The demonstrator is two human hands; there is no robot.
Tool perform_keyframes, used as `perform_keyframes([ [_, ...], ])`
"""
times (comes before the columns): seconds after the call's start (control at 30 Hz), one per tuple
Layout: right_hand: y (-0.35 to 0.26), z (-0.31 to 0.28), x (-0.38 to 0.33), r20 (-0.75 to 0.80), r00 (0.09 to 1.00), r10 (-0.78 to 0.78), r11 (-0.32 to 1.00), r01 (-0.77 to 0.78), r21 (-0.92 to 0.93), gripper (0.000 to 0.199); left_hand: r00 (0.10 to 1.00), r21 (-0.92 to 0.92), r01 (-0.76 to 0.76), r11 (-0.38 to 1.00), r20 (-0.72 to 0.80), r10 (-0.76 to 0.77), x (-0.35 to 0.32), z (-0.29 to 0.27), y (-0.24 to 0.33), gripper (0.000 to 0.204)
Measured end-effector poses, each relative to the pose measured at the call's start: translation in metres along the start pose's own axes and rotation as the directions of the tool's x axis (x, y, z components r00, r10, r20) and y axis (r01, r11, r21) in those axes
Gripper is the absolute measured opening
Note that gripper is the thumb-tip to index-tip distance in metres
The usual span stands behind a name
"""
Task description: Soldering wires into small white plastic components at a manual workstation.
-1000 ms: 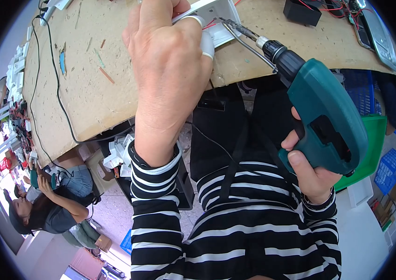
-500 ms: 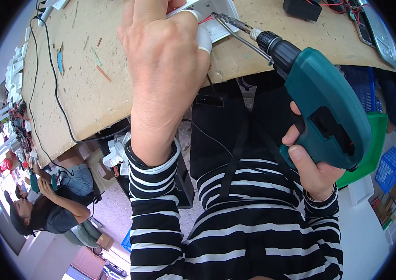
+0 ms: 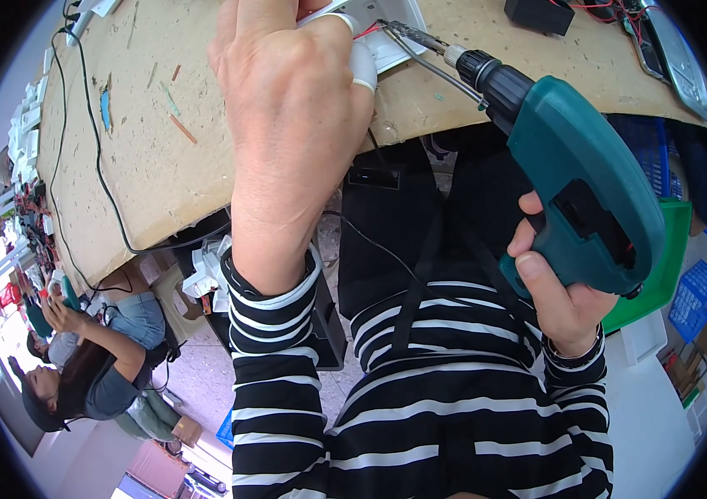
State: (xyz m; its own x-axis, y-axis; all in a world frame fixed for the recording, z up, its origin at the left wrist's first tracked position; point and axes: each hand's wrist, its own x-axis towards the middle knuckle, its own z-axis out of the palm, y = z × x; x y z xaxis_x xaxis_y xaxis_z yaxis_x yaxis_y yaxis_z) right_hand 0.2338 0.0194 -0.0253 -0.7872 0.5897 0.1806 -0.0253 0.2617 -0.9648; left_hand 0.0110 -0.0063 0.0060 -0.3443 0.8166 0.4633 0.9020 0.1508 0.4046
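My right hand point(image 3: 565, 303) is wrapped round the grip of a dark green soldering gun point(image 3: 574, 166), which points up and left. Its dark tip point(image 3: 399, 29) meets the end of a thin red wire point(image 3: 365, 32); a thin metal feed tube point(image 3: 445, 73) runs beside the tip. My left hand point(image 3: 295, 108) is closed at the table's edge, with white finger covers on two fingers. The red wire comes out between those covered fingers. Under them lies a white plastic housing point(image 3: 407, 41), partly hidden by the hand. The other left fingertips are hidden or cut off at the top.
A worn tan tabletop point(image 3: 153, 166) has a black cable point(image 3: 95, 125) running over it. At the far right are a black box point(image 3: 539, 15) and a clear-covered part point(image 3: 678, 58) with red wires. Green point(image 3: 674, 241) and blue crates point(image 3: 694, 299) stand below right. A co-worker point(image 3: 112, 358) sits left.
My two hands hold nearly still; the soldering gun has shifted and tilted very slightly. At left, the co-worker's hands and green tool have moved up a little.
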Motion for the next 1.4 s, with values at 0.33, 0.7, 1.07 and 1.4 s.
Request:
perform_keyframes([
  [0.33, -0.0046, 0.0031, -0.0015, -0.053, 0.998, 0.019, 0.996, -0.014, 0.087, 0.053, 1.0, -0.01, 0.013, 1.0, -0.013, -0.014, -0.0017, 0.0013, -0.0005, 0.006],
  [0.7, -0.0042, 0.0053, -0.0001, -0.081, 0.996, 0.046, 0.998, -0.043, 0.041, 0.046, 1.0, 0.048, -0.019, 0.999, -0.017, 0.02, -0.0021, 0.0018, -0.0015, 0.009],
  [1.07, -0.0063, 0.0054, -0.0028, -0.064, 0.997, 0.037, 0.998, -0.034, 0.052, 0.05, 0.999, 0.072, -0.028, 0.997, -0.023, 0.03, -0.0022, 0.0013, -0.0014, 0.014],
  [1.4, -0.0043, 0.0057, -0.0019, -0.071, 0.997, 0.037, 0.999, -0.037, -0.003, 0.047, 1.0, 0.043, -0.006, 0.999, -0.014, 0.007, -0.0019, 0.0009, 0.0005, 0.014],
])
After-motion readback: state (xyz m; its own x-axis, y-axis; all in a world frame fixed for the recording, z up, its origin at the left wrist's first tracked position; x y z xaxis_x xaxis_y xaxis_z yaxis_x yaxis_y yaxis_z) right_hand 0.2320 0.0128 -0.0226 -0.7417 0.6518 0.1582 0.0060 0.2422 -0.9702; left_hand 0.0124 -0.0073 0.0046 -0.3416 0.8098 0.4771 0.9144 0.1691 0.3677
